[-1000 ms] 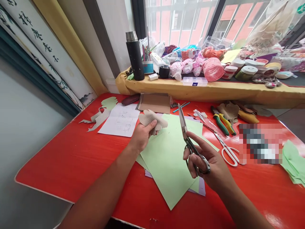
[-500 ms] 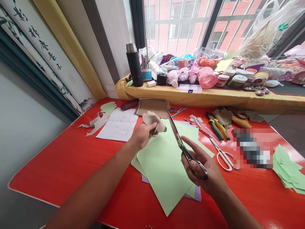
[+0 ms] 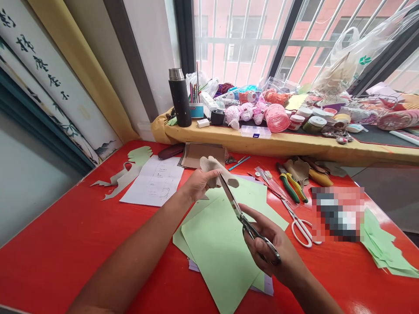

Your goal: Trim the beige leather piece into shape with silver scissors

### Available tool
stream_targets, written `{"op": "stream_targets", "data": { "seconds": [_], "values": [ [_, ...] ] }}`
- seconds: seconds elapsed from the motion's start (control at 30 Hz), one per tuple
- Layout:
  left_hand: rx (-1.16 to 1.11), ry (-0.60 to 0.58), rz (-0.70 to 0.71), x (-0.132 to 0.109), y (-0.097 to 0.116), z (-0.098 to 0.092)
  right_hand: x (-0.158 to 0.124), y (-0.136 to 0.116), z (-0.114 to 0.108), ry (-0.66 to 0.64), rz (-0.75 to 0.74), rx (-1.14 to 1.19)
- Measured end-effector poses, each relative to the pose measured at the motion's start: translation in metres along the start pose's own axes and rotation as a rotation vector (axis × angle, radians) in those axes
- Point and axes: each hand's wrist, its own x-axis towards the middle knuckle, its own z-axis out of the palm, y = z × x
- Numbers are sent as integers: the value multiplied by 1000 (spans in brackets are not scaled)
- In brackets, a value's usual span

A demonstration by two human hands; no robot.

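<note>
Pinched in my left hand (image 3: 199, 182) is a beige textured piece (image 3: 213, 166) with rounded lobes, perhaps leather or fabric. My right hand (image 3: 268, 242) grips dark-handled scissors (image 3: 236, 205) through the finger loops, index finger stretched along them. Their blade tips point up and left, right beside the beige piece near my left thumb. The blades look nearly closed. Below both hands lie light green sheets (image 3: 216, 240), stacked over purple paper that shows at the edges. A small pale scrap sits under my left hand on the green paper.
White-handled scissors (image 3: 303, 229), green-and-yellow pliers (image 3: 291, 185) and green cut pieces (image 3: 382, 244) lie to the right. A printed sheet (image 3: 153, 181) and beige offcuts (image 3: 121, 179) are at left. Brown boards (image 3: 203, 155) lie behind. A black thermos (image 3: 180, 100) stands on the crowded sill.
The scissors have moved up to the beige piece, tips now beside my left thumb. The beige piece has turned a little in my left hand. The camera view has shifted.
</note>
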Motion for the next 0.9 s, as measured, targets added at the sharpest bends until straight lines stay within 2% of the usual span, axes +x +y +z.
{"op": "stream_targets", "data": {
  "seconds": [0.13, 0.23, 0.33, 0.5, 0.9],
  "values": [
    [-23, -14, -24, 14, -11, 3, 1, -6, -13, -56, -21, -61],
    [-40, -4, -30, 21, -22, 3, 0, -3, -25, -36, -31, -96],
    [-96, 34, -23, 25, -29, 2, 0, 8, -37, 2, -17, -96],
    [-205, 102, 6, 27, -36, 1, 0, 28, -52, -45, -11, -66],
    [-256, 68, 30, 32, -39, -3, -8, 31, -61, -147, 80, -160]
  ]
}}
